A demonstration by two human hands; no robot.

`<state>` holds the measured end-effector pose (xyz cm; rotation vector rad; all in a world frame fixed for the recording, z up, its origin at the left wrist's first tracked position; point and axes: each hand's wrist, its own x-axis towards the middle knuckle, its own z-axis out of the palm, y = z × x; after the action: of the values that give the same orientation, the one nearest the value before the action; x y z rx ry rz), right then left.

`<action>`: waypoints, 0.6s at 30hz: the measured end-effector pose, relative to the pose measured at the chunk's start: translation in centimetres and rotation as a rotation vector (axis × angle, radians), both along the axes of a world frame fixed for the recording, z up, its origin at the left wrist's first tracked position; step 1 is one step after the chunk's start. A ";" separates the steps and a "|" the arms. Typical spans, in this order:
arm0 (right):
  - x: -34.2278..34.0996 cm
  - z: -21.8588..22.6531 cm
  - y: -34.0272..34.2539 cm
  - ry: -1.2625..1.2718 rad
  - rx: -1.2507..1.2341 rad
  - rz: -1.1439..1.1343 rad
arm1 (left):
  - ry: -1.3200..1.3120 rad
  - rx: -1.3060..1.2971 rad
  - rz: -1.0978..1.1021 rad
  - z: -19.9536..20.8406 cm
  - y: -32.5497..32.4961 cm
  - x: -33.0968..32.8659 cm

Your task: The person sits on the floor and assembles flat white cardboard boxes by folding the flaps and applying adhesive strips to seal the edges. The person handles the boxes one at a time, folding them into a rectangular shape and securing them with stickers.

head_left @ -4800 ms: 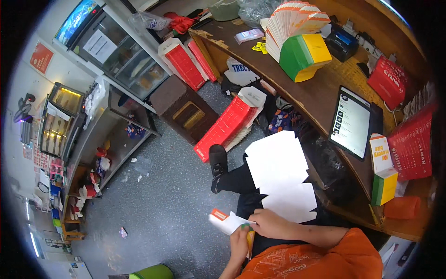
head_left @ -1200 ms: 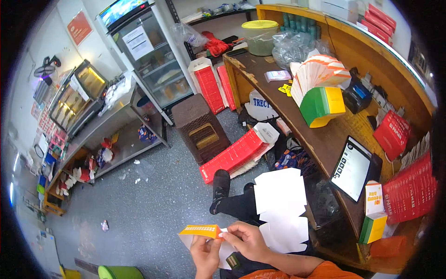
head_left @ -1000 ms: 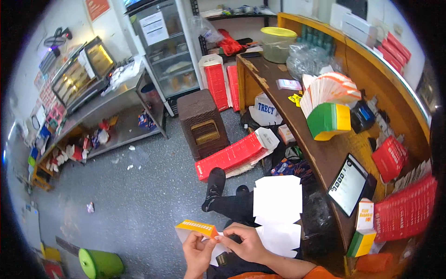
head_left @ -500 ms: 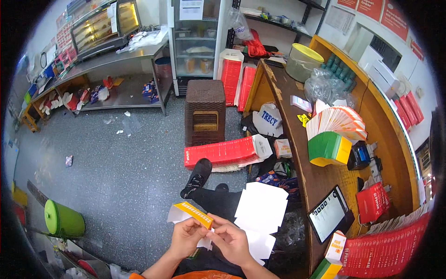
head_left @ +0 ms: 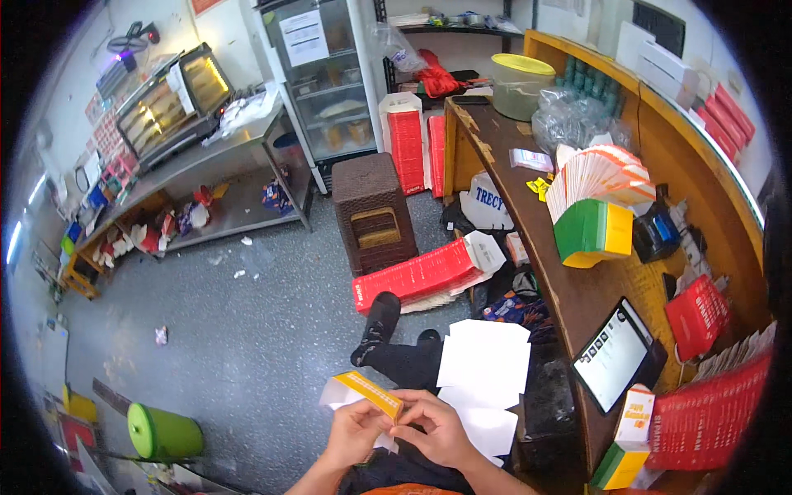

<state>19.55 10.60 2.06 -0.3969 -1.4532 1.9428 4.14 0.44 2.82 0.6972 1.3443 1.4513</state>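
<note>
A yellow-and-white folding paper carton is held between my hands above my lap, its yellow printed panel on top and a white flap toward the left. My left hand pinches its near side. The fingers of my right hand close on the carton's right end, thumb close to the left fingers. To the right of my hands, white unfolded carton sheets lie beside my leg.
A brown stool and a row of red folded boxes stand ahead on the floor. On the right, a wooden counter bears fanned green-and-yellow cartons and a tablet. A green bin sits at left.
The head view has tilted and turned, so the room sits differently in the picture. Both hands keep their hold on the carton, which looks much the same.
</note>
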 end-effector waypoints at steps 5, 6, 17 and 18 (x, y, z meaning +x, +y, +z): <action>-0.8 -0.9 -0.7 0.028 -0.246 -0.118 | 0.084 0.164 0.109 -1.1 1.1 1.0; -0.9 -0.7 -0.6 -0.007 -0.179 -0.148 | 0.246 0.054 0.004 -0.8 0.8 0.6; -1.8 -1.9 0.3 -0.247 0.011 -0.206 | 0.818 0.090 -0.063 0.8 -0.1 -0.5; -2.1 -1.6 0.3 -0.192 -0.086 -0.207 | 0.881 0.114 -0.077 0.7 -0.2 -0.8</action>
<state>17.50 10.86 0.50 -0.7608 -1.3878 1.8444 3.34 0.20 3.57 1.5590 1.8526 1.1907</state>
